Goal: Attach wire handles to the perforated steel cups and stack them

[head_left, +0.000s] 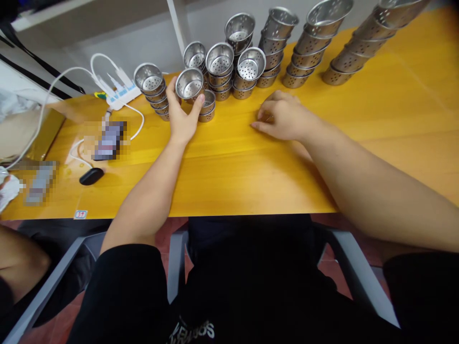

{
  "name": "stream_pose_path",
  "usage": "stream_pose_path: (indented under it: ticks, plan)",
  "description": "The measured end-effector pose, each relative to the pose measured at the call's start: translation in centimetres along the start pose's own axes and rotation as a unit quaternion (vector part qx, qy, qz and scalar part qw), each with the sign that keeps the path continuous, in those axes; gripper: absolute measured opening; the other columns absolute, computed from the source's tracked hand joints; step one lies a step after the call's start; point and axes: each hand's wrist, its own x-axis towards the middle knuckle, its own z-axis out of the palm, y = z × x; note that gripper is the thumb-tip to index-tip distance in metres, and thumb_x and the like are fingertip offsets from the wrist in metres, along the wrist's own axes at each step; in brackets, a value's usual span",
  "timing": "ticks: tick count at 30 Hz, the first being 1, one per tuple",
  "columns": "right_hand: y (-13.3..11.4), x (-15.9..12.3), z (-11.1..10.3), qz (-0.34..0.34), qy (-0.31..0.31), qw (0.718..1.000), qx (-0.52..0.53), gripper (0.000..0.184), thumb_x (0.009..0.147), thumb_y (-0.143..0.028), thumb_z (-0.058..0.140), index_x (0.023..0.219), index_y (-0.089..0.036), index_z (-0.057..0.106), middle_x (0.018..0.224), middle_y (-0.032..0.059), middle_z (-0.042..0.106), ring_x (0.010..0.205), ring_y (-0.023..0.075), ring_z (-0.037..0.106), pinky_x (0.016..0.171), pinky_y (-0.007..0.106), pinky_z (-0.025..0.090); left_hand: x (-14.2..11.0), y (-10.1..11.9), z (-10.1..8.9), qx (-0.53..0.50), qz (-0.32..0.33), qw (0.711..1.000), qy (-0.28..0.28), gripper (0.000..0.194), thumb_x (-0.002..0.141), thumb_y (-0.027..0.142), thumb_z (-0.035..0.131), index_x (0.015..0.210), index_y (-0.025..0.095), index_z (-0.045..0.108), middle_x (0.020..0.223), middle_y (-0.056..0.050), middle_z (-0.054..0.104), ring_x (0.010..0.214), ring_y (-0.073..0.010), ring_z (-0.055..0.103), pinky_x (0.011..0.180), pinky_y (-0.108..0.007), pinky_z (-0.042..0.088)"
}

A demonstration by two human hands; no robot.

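My left hand is wrapped around a perforated metal cup, thumb on its right side and fingers on its left. The held cup is tilted, so its holed bottom shows. Just behind and to the right of the grip is a short stack of the same cups, partly covered by the held cup and my thumb. To the left of this hand rises a taller cup stack. My right hand rests over the table, fingers loosely curled and thumb apart, with nothing seen in it. The nearest stack to it stands up and left.
More leaning cup stacks line the back of the yellow table. On the left are a white power strip with cables, a blurred-out phone-like item and a black oval object. Another person's arm is at lower left.
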Motion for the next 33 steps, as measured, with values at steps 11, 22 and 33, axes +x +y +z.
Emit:
stream_pose_path:
  ticks: [11,22,33]
  plan:
    - [-3.2,0.2,-0.1,0.049,-0.038,0.997,-0.048,0.05,0.102,-0.077,0.098,0.119,-0.031,0.088,0.148,0.023,0.083,0.144,0.0574,0.074,0.134,0.094,0.057,-0.8,1.8,1.1,-0.012,0.005,1.0,-0.019,0.14,0.086,0.132,0.059,0.193,0.045,0.041,0.197,-0.015,0.064,0.19,-0.0429,0.062,0.167,-0.062,0.043]
    - [-7.0,0.4,-2.2,0.094,-0.132,0.983,-0.088,0.036,0.115,-0.059,0.084,0.14,-0.033,0.091,0.167,0.019,0.077,0.159,0.0533,0.07,0.145,0.078,0.056,-0.2,-1.9,1.5,-0.06,-0.023,0.997,-0.037,0.118,0.089,0.111,0.094,0.177,0.04,0.061,0.187,-0.015,0.073,0.183,-0.0437,0.067,0.163,-0.063,0.048]
    - [-6.7,0.4,-1.8,0.076,-0.133,0.981,-0.117,0.045,0.115,-0.051,0.086,0.144,-0.017,0.092,0.156,0.028,0.077,0.15,0.0567,0.077,0.138,0.078,0.062,-0.4,-0.9,1.1,-0.067,-0.031,0.994,-0.076,0.121,0.085,0.115,0.093,0.172,0.036,0.064,0.182,-0.016,0.079,0.181,-0.0449,0.07,0.165,-0.064,0.046]
